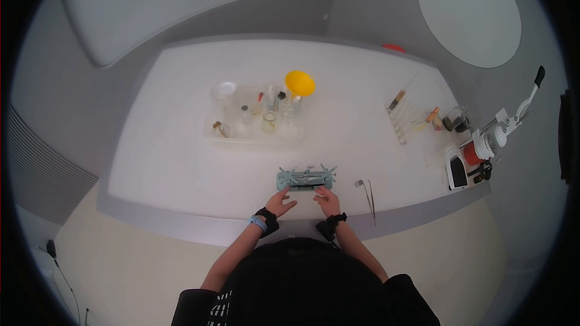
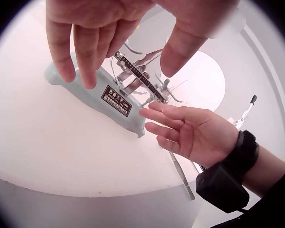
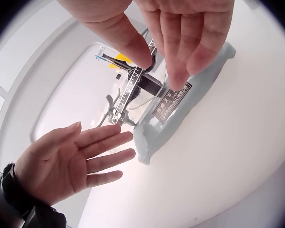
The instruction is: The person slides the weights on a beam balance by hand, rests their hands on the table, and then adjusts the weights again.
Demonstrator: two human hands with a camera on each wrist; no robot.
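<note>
So the little pale-blue balance [image 1: 306, 179] sits on the white worktop [image 1: 175, 145], right at the near edge, dead at 6 o'clock from the middle of the top and just in front of the person. It's got a black label plate [image 2: 117, 100] on the front of the base and a notched beam [image 2: 138, 76] running along above it.

Both hands are right by it. The left hand [image 1: 281, 204] is at about 7 o'clock from the balance, grip apart, fingers straight and spread, palm showing in the right wrist view, nothing in it. The right hand [image 1: 327, 201] is at about 5 o'clock, same deal: grip apart, fingers straight, tips just beside the end of the base. Can't tell if either one actually touches the base.

Metal tweezers [image 1: 370, 199] lie at 3 o'clock from the balance. Further back, around 11 o'clock, there's a clear tray [image 1: 284, 137] full of small glassware, with a yellow funnel [image 1: 299, 83] at its far right corner. A tube rack [image 1: 400, 122] sits off at 2 o'clock.
</note>
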